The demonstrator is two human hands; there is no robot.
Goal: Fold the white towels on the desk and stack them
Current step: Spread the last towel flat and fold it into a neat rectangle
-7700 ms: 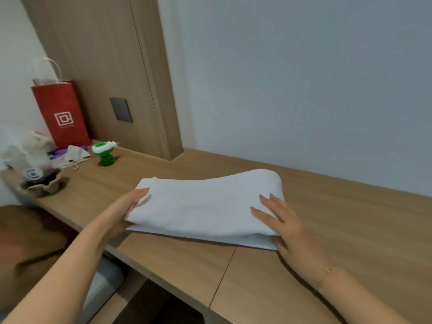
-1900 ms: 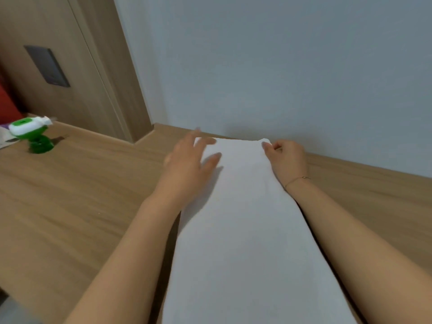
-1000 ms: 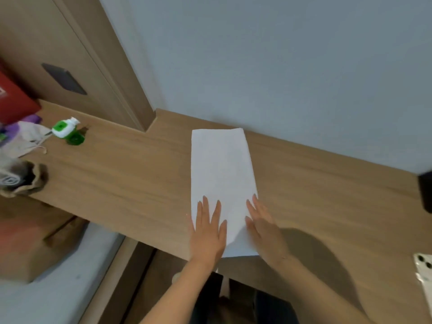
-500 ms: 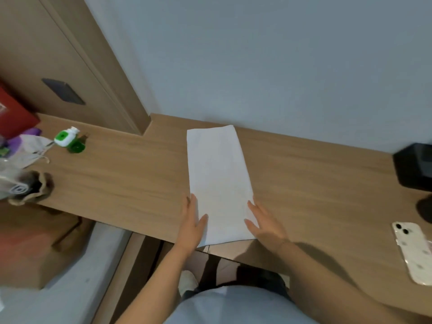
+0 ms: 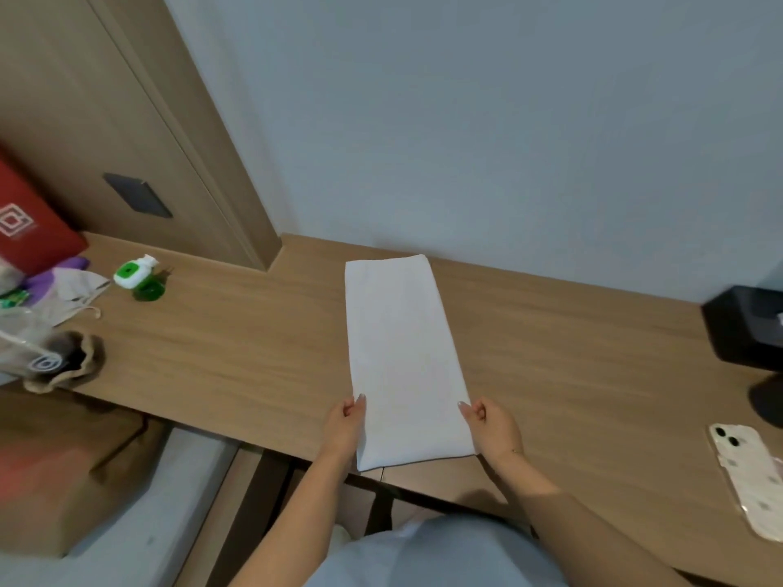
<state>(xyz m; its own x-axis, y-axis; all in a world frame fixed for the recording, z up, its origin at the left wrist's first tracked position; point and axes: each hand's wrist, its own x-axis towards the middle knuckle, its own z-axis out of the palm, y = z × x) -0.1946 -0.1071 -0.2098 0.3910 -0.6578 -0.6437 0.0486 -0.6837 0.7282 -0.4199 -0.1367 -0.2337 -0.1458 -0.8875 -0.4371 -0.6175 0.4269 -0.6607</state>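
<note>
The left hand (image 5: pixel 344 425) pinches the left edge of the white towel (image 5: pixel 402 358) close to its near end, with the thumb on top and the fingers curled. The right hand (image 5: pixel 493 430) pinches the right edge at the same spot, so each grip is narrow and holds cloth.

The towel is folded into a long strip. It lies flat on the wooden counter (image 5: pixel 572 374). One short end is at the near edge of the counter and the other short end is almost at the grey wall (image 5: pixel 466 120).

Far to the left, well apart from the towel, a small green and white bottle (image 5: pixel 137 277) stands on the counter. Left of it lie a cloth pouch (image 5: pixel 72 294), a red paper bag (image 5: pixel 29 230) and a clear plastic bag (image 5: pixel 25 345).

On the right, near the counter's near edge, a phone in a pale case (image 5: pixel 750 480) lies with its cameras up. A black box (image 5: pixel 745 328) sits farther back on the right. A wooden panel (image 5: pixel 106 120) with a dark switch plate (image 5: pixel 137 200) stands at the far left.
</note>
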